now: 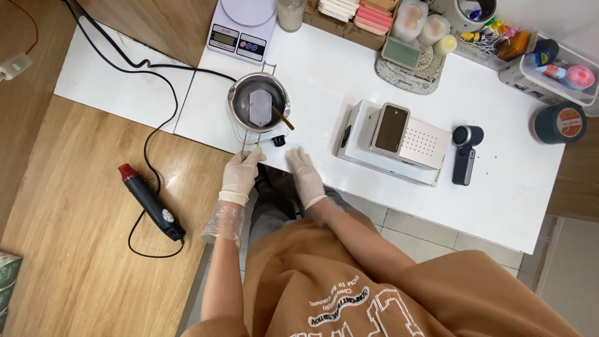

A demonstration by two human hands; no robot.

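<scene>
- The work in hand, as I judge it, is the tending of the small metal pot [258, 102] in the upper middle of the frame; it stands on a white base near the front edge of the white table [349, 68].
- The left hand [240, 174], in a thin pale glove, is at the long wire handle [248, 141] that comes from the pot toward the person. The fingers are curled around the end of the handle; I believe they grip it, but how firmly I cannot tell.
- The right hand [305, 175], also gloved, lies just beside it at the table edge, fingers stretched and open, holding nothing.
- Inside the pot is a flat grey-lilac block [260, 108], still solid in shape, and a thin wooden stick [283, 118] leans over the right rim.
- My judgement: the block looks not melted, so any move of the pot asks for a steady hold on the handle and a level pot, and the stick can slip out.
- A digital scale [243, 28] is at the top of the frame, behind the pot, with a ribbed glass [291, 14] just right of it; what is in the glass I cannot tell.
- Pale moulds or cups [422, 22] stand at the top, right of the middle, and a dark round tin [558, 123] at the right.
- A white box device [412, 145] with a phone [391, 128] on it is at the centre right.
- A heat gun [151, 201] lies on the wooden floor at the left.
</scene>
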